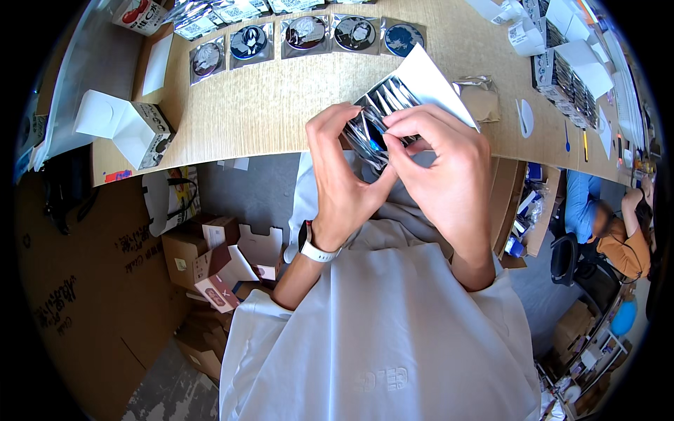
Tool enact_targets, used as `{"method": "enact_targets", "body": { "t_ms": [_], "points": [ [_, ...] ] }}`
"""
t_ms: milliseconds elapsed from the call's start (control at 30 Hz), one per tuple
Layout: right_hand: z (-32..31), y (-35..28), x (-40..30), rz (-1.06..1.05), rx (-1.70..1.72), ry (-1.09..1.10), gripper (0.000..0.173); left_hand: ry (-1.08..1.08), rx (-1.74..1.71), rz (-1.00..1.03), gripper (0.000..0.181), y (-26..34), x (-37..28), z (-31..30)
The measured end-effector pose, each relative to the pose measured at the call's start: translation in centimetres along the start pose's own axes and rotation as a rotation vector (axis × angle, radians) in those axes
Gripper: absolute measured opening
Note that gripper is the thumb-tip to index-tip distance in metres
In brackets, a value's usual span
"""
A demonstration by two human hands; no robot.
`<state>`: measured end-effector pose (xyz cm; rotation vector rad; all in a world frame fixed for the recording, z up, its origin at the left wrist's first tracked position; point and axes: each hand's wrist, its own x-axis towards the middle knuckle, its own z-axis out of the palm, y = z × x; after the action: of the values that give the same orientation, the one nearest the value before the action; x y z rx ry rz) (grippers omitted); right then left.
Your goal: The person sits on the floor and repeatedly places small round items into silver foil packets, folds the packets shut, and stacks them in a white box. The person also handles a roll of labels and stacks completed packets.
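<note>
In front of me, at the table's near edge, is an open white cardboard box (429,87) packed with shiny foil-like packets (387,97). My left hand (342,173) grips the box's near left side, thumb and fingers spread around it. The thumb and forefinger of my right hand (439,152) pinch at a packet in the box, where a bit of blue shows. Much of the box is hidden behind both hands. Farther back, several round picture badges (305,32) in clear sleeves lie in a row on the wooden table (253,110).
An empty white box (126,126) stands open at the left. Filled boxes (566,84) stand at the right, near a clear packet (478,97), a white oval piece (525,118) and pens (585,144). Cartons (184,252) are on the floor; a person (621,247) sits at far right.
</note>
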<state>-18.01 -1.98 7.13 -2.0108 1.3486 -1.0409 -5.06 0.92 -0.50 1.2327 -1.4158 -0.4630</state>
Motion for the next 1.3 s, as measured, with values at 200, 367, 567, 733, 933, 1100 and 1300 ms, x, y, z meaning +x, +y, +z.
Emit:
{"method": "enact_targets", "body": {
  "t_ms": [200, 367, 567, 733, 933, 1100, 1300],
  "points": [
    [-0.1, 0.1, 0.1, 0.025, 0.076, -0.005, 0.014, -0.02, 0.003, -0.024, 0.076, 0.1, 0.0, -0.2],
    [-0.3, 0.1, 0.0, -0.029, 0.077, -0.05, 0.013, -0.062, 0.057, -0.042, 0.08, 0.8, 0.4, -0.6],
    [-0.8, -0.1, 0.0, -0.072, 0.027, -0.107, 0.016, -0.056, 0.103, 0.004, 0.082, 0.8, 0.7, -0.3],
    [-0.8, 0.4, 0.2, -0.071, 0.023, -0.062, 0.018, -0.066, 0.15, -0.009, 0.08, 1.1, 1.0, 0.0],
    [-0.2, 0.6, 0.6, -0.064, -0.113, -0.04, 0.018, -0.074, 0.146, 0.005, 0.075, 1.1, 1.1, -0.1],
    [-0.2, 0.1, 0.9, 0.02, -0.113, -0.05, 0.014, -0.084, 0.135, 0.014, 0.073, 1.0, 1.1, -0.2],
    [-0.6, 0.9, 0.8, -0.085, -0.127, -0.08, 0.016, -0.081, 0.116, -0.009, 0.074, 0.9, 1.0, -0.1]
  ]
}}
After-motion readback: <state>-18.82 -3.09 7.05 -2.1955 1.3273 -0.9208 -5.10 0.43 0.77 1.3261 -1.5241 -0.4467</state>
